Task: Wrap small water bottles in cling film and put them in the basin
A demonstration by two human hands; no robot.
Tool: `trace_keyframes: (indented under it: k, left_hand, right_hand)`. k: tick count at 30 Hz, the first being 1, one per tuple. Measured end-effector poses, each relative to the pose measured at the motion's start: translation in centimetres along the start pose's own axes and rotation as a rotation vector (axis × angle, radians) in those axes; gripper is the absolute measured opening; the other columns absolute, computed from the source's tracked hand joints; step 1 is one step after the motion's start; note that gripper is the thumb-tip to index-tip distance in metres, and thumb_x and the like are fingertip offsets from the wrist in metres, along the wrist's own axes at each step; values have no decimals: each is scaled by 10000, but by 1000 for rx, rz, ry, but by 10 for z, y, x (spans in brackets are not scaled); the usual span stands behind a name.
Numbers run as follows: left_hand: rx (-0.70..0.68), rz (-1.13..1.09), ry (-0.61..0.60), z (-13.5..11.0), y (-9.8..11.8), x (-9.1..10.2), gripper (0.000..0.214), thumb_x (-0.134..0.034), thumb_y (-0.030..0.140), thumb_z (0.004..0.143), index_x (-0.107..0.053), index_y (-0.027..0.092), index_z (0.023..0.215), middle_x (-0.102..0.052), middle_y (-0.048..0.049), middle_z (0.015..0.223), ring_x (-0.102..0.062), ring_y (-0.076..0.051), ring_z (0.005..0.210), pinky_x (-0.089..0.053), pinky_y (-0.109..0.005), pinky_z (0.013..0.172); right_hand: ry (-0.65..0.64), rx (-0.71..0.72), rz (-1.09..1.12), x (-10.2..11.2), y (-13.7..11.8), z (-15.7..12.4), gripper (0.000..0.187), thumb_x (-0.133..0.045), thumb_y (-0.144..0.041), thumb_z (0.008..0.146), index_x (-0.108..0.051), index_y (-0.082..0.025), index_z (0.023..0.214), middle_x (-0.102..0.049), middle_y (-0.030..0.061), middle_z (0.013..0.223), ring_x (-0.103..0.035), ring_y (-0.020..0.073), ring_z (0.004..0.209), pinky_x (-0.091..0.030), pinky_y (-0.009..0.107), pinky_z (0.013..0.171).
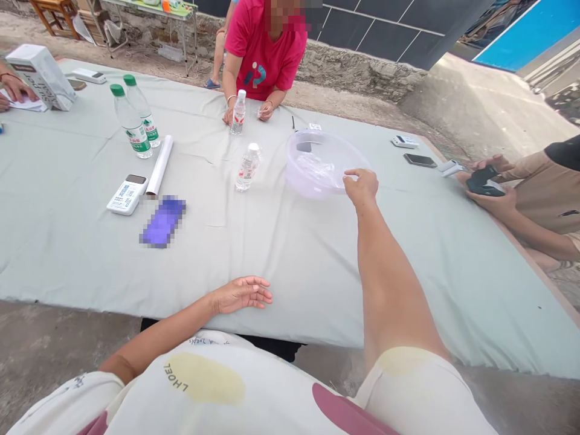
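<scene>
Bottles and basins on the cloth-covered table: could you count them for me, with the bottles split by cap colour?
Green-capped bottles: 2
White-capped bottles: 2
Pale purple basin, at the person's right hand: 1
Total: 5

I am facing a matt, lightly creased cloth [308,260]. The basin [306,186] is showing smooth, translucent plastic, and clear, crinkled film [316,164] is glinting inside it. The bottles [247,171] are looking clear, glossy and plastic. Beyond, the stool [55,8] is showing wood, the low wall [353,80] rough stone.
</scene>
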State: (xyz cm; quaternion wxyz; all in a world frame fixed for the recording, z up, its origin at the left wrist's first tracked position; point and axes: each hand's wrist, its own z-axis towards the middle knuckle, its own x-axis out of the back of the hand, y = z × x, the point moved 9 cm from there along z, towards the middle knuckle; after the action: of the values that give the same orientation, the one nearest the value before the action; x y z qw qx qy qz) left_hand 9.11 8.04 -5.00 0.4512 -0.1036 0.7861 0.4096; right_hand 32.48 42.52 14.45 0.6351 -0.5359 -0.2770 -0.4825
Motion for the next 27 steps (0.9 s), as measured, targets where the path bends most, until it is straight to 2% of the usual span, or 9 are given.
trace_keyframes:
  k: [2, 4, 6, 9, 11, 13, 18, 24, 27]
  left_hand:
    - [1, -4, -10, 0, -1, -1, 345, -778, 326, 859, -680, 142, 1134, -733, -137, 1089, -710, -218, 1031, -498, -372, 930]
    - [6, -4, -19, 1, -2, -2, 342, -778, 316, 859, -680, 139, 1134, -734, -139, 1089, -709, -218, 1030, -496, -377, 934]
    - [13, -2, -21, 1, -2, -2, 344, -782, 315, 854, -683, 139, 1133, -734, -138, 1090, -707, -219, 1031, -493, -381, 940]
    - [14, -3, -12, 1, -3, -3, 341, -783, 315, 853, -686, 148, 1134, -732, -132, 1105, -701, -215, 1048, -477, -384, 970]
    - [8, -6, -9, 0, -3, -3, 342, -779, 311, 856, -683, 157, 1147, -730, -125, 1119, -697, -214, 1068, -456, -396, 1009]
    - [-2, -13, -10, -1, -3, -3, 341, -773, 306, 862, -679, 162, 1157, -729, -122, 1124, -694, -216, 1079, -438, -415, 1040]
    - [-26, -37, -21, 1, -5, -2, 307, -746, 301, 885, -676, 157, 1147, -735, -136, 1098, -707, -219, 1035, -450, -412, 998]
    - [-2, -59, -34, 4, -8, -2, 310, -757, 322, 875, -685, 161, 1131, -737, -126, 1056, -714, -217, 1011, -482, -369, 909]
    - [16, -69, -25, 7, -8, -1, 363, -790, 354, 842, -687, 169, 1137, -734, -119, 1046, -714, -218, 1004, -493, -369, 891]
  right_hand:
    - [113, 40, 36, 6, -14, -13, 398, -430, -142, 857, -675, -130, 1171, -606, 170, 1293, -556, 259, 1230, -434, 426, 1071]
    - [129, 139, 75, -4, -39, -32, 424, -363, -125, 877, -654, -129, 1186, -626, 160, 1265, -589, 240, 1165, -447, 409, 1048]
    - [-9, 282, 131, -34, -74, -57, 400, -365, -156, 898, -653, -151, 1175, -651, 140, 1218, -637, 222, 1007, -491, 395, 967]
    - [-406, 543, 169, -105, -138, -115, 412, -463, -220, 919, -611, -196, 1303, -643, 110, 1265, -636, 210, 1009, -489, 369, 967]
    - [-575, 599, 72, -147, -170, -147, 500, -487, -298, 962, -496, -256, 1461, -604, 105, 1308, -607, 224, 1074, -481, 368, 968]
    - [-623, 556, -72, -176, -192, -161, 551, -473, -397, 998, -395, -331, 1539, -580, 117, 1288, -573, 260, 1116, -467, 402, 962]
    - [-555, 439, -209, -210, -224, -142, 565, -438, -538, 996, -430, -325, 1520, -525, 194, 1327, -517, 350, 1187, -405, 514, 994]
    - [-507, 409, -280, -227, -222, -87, 564, -416, -535, 997, -421, -325, 1520, -526, 186, 1374, -481, 353, 1260, -359, 540, 1047]
    - [-550, 337, -297, -236, -216, -59, 643, -409, -577, 985, -343, -313, 1568, -462, 200, 1466, -445, 369, 1327, -334, 560, 1074]
